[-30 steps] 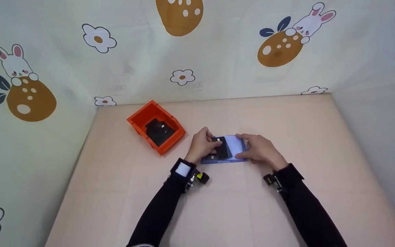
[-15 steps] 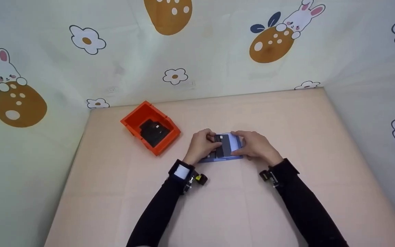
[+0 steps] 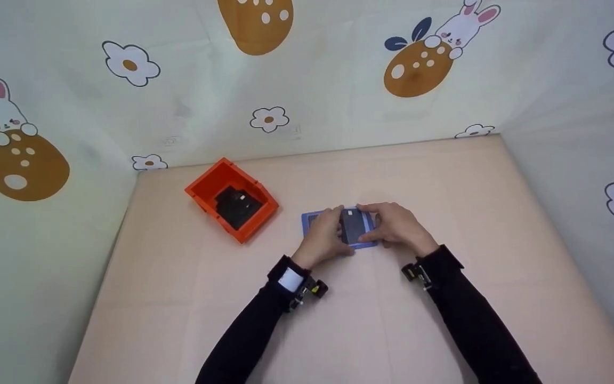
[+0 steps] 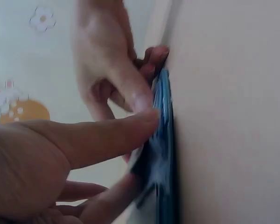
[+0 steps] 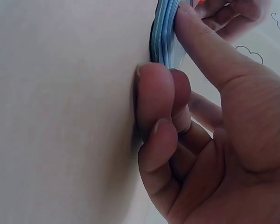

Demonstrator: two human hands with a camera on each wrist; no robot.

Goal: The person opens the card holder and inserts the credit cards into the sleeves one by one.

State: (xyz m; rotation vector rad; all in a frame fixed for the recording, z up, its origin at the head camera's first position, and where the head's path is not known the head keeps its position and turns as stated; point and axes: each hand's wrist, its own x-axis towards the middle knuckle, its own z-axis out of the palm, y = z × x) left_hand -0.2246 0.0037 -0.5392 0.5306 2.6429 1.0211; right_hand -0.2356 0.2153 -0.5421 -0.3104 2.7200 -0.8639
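Note:
An open blue card holder (image 3: pixel 305 222), booklet-like with pale pages, lies on the table in the head view. Over its right half is a dark card (image 3: pixel 353 226) with a small white mark near the top. My left hand (image 3: pixel 323 237) spans the card's left side, fingers at the top and thumb at the lower edge, and covers much of the holder's left half. With my right hand (image 3: pixel 398 226) I grip the holder's right edge, thumb over the pages. The layered blue edge (image 4: pixel 165 107) shows edge-on in the left wrist view, between both hands.
An orange bin (image 3: pixel 220 178) stands to the left of the holder, with several black cards (image 3: pixel 237 208) inside. A pale cloth covers the table (image 3: pixel 339 330). Patterned fabric walls (image 3: pixel 339 80) rise behind and at both sides.
The dark card has straightened from a tilt and sits further right over the pages. My left hand has gone from pinching its left edge to spanning it from top to bottom.

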